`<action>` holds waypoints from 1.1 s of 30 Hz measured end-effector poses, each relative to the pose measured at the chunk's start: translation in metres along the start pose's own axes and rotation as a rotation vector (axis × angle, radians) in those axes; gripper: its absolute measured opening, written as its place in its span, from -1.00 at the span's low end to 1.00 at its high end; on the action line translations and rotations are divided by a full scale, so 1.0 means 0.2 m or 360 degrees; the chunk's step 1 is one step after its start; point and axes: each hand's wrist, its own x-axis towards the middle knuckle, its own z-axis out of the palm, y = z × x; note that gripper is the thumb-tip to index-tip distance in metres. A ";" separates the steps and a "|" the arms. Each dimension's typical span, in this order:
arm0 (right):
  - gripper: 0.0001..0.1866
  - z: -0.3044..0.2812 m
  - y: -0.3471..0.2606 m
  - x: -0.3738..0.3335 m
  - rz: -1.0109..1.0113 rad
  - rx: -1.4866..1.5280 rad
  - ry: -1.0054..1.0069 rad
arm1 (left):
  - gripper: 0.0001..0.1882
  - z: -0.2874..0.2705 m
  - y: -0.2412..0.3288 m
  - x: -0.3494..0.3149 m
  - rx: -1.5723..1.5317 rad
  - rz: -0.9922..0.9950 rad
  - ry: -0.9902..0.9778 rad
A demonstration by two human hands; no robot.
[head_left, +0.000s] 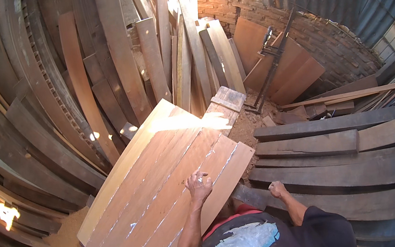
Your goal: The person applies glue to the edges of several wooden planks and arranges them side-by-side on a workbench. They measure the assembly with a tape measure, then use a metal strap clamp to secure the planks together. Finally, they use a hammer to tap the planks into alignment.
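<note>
A wide wooden panel [160, 180] of several boards laid edge to edge lies at a slant before me. White, glue-like streaks run along its seams. Over its near right part is my left hand [199, 185], its fingers curled in; a small white patch shows at them, and I cannot make out whether it is a held thing or a smear. My right hand [278, 189] is closed like a fist beside the panel's right edge, above the stacked dark planks [337, 169]. Whatever may be inside it is hidden. Bright sunlight falls across the panel's far end.
Tall planks [115, 49] lean upright along the left and back. Past the panel's far edge lies a short board with a crosspiece [225, 105]. A long metal bar clamp [276, 55] leans near a brick wall [332, 37]. Sawdust [70, 245] covers the ground at left.
</note>
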 end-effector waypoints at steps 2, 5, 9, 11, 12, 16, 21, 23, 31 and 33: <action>-0.72 -0.06 -0.04 0.09 0.0006 -0.0054 -0.0002 | -0.71 0.08 0.08 0.15 -0.0006 0.0058 0.0023; -0.69 -0.13 -0.02 0.17 -0.0028 -0.0013 0.0160 | -0.71 0.22 0.20 0.34 0.0029 0.0214 0.0012; -0.59 -0.02 0.38 0.52 -0.0299 -0.0096 0.0473 | -0.68 0.42 0.41 0.64 -0.0004 0.0426 -0.0054; -0.59 -0.16 0.24 0.56 -0.0150 0.0141 0.0151 | -0.64 0.48 0.42 0.73 0.0092 0.0434 -0.0133; -0.62 -0.23 0.21 0.57 -0.0176 0.0189 0.0203 | -0.61 0.52 0.48 0.81 0.0134 0.0453 -0.0149; -0.63 -0.42 0.24 0.76 -0.0044 0.0243 0.0337 | -0.53 0.81 0.61 1.08 0.0166 0.0460 -0.0221; -0.60 -0.64 0.43 1.13 -0.0125 0.0167 0.0448 | -0.23 1.34 0.54 1.40 0.0640 0.0413 -0.0378; -0.61 -0.83 0.45 1.12 -0.0047 -0.0063 0.0507 | -0.12 1.41 0.58 1.54 0.0933 0.0205 -0.0924; -0.39 -1.32 0.47 0.89 0.0418 -0.1327 0.0741 | -0.03 1.67 0.33 1.57 0.1312 0.0282 -0.0918; -0.32 -1.31 0.55 0.87 0.0349 -0.1404 0.0512 | -0.20 1.68 0.32 1.59 0.1503 0.0583 -0.0776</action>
